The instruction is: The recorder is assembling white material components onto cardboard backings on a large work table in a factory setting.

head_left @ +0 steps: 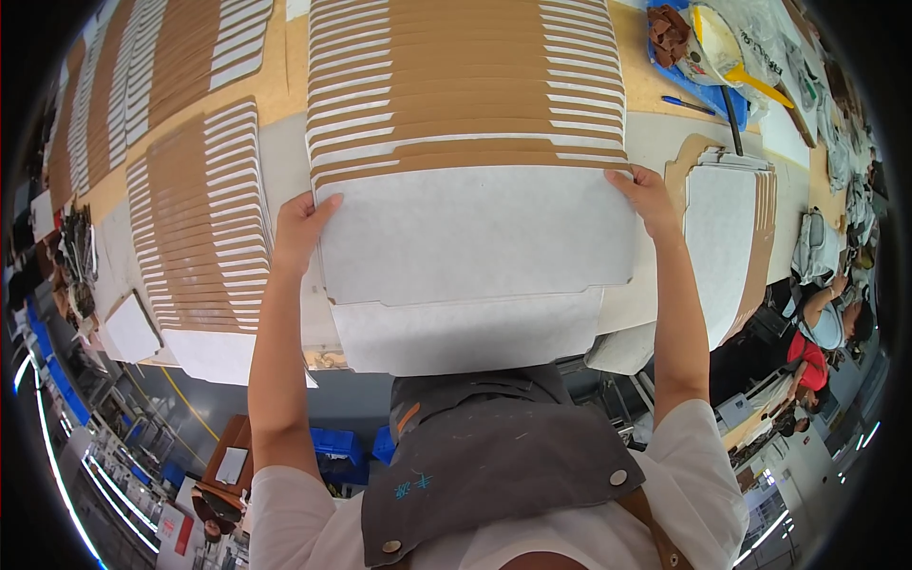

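A white cut-out board sheet (475, 233) lies in front of me at the near end of a long fanned row of overlapping boards (469, 71), which show a brown middle band and white sides. My left hand (302, 228) grips its left edge, thumb on top and the other fingers mostly hidden. At the upper right corner, my right hand (650, 199) holds the sheet the same way. Under its near edge another white sheet (465, 332) sticks out toward me, reaching past the table edge.
Left of me runs another fanned row of boards (190, 228), with more rows behind it. A stack of white and brown boards (727, 228) stands at the right. Farther back are a blue tray (730, 106), a yellow-handled brush (760, 84) and a blue pen (688, 104). Other people sit far right.
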### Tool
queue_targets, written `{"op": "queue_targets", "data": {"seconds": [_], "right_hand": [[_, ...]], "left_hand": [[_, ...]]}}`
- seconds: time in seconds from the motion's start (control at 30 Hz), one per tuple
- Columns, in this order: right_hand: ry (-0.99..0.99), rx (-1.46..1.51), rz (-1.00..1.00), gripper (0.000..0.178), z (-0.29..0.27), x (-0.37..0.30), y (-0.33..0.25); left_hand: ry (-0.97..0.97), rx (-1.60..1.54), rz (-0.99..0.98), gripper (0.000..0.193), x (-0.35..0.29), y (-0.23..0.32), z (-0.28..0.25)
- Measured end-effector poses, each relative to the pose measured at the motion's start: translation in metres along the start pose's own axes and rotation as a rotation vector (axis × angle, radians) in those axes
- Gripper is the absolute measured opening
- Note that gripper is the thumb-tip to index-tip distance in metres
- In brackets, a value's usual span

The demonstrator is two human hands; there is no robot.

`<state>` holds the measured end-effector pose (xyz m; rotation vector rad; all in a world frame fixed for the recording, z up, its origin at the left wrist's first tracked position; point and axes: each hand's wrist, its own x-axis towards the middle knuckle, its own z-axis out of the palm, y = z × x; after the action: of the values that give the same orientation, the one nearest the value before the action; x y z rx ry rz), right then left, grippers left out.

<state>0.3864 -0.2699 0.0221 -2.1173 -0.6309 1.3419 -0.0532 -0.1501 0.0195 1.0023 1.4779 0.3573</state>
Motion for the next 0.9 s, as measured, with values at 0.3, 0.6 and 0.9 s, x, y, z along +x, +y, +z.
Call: {"op": "queue_targets", "data": {"seconds": [0.3, 0.6, 0.9], "right_hand": [[0.044, 0.039, -0.084, 0.03, 0.004, 0.001, 0.006], [0.084, 0.037, -0.081, 0.029, 0.01, 0.003, 0.006], [0.127, -0.033, -0.079, 0.033, 0.012, 0.006, 0.012]], "left_hand": [[0.046, 0.03, 0.068, 0.023, 0.006, -0.005, 0.002], [0.085, 0.121, 0.078, 0.025, 0.011, -0.01, 0.001], [0.118, 0.038, 0.04, 0.025, 0.012, -0.009, 0.003]]}}
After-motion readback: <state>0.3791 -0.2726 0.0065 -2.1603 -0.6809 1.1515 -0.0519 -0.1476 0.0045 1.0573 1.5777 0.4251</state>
